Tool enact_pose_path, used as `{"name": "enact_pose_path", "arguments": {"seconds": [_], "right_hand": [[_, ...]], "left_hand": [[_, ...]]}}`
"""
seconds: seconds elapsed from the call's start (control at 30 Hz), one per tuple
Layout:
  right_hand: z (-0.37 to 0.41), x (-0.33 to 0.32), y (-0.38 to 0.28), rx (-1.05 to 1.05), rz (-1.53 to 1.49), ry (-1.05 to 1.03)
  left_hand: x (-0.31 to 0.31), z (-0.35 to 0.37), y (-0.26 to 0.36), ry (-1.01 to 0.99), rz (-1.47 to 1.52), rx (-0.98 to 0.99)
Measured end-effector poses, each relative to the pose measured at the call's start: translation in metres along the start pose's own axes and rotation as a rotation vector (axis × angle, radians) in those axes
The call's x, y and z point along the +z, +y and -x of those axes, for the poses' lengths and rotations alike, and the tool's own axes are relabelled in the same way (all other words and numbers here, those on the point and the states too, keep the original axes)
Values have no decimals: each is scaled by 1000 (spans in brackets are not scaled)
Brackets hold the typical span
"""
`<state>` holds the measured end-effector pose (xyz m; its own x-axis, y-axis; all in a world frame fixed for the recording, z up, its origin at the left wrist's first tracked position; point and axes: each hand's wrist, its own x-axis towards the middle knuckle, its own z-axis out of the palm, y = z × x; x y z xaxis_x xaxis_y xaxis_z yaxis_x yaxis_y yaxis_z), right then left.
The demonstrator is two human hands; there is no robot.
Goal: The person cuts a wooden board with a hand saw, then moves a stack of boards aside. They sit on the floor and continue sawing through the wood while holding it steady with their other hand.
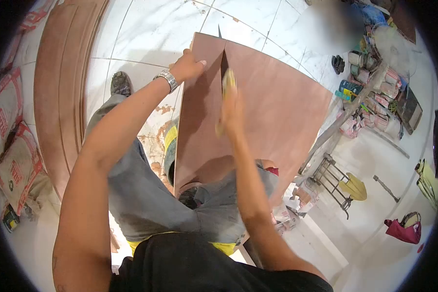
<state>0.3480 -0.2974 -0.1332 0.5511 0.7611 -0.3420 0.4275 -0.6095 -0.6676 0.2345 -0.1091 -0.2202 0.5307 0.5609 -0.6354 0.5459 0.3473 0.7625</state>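
Note:
A reddish-brown wooden board (272,92) lies in front of me, with one knee on top of it. My left hand (187,67), a metal watch on its wrist, grips the board's left edge near the far corner. In my right hand (232,109) is the yellowish handle of a handsaw (224,65), and motion blurs both hand and handle. The dark blade runs through the board near its far edge, and its tip sticks out beyond that edge over the tiles. My right fingers are wrapped round the handle.
Brown wooden panels (61,92) lie at the left, beside printed sacks (19,165). White floor tiles (146,29) stretch beyond the board. On the right are a long pole (343,119), a metal rack (328,180), a yellow shovel blade (354,187), a maroon bag (405,231) and piled containers.

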Motion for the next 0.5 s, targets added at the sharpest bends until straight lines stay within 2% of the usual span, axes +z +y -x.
{"name": "enact_pose_path", "arguments": {"seconds": [0.07, 0.1, 0.2, 0.27, 0.3, 0.33, 0.37, 0.5], "right_hand": [[82, -36, -5, -229, 297, -4], [119, -60, -26, -95, 443, -122], [138, -68, -54, 146, -180, -17], [62, -19, -15, 93, -80, 1], [12, 11, -13, 56, 178, 89], [-27, 29, -27, -6, 15, 164], [-54, 37, -20, 65, -94, 116], [-65, 17, -36, 221, -316, -65]], "left_hand": [[1, -6, 0, -20, -23, -35], [1, -7, -3, -31, -36, -61], [6, -1, 2, 46, -51, -43], [2, -5, 1, 34, -96, -70], [4, -5, -1, 30, -104, -89], [12, -6, -11, 47, -118, -55], [16, -17, -23, 81, -143, -5], [14, -23, -28, 81, -149, 46]]}}
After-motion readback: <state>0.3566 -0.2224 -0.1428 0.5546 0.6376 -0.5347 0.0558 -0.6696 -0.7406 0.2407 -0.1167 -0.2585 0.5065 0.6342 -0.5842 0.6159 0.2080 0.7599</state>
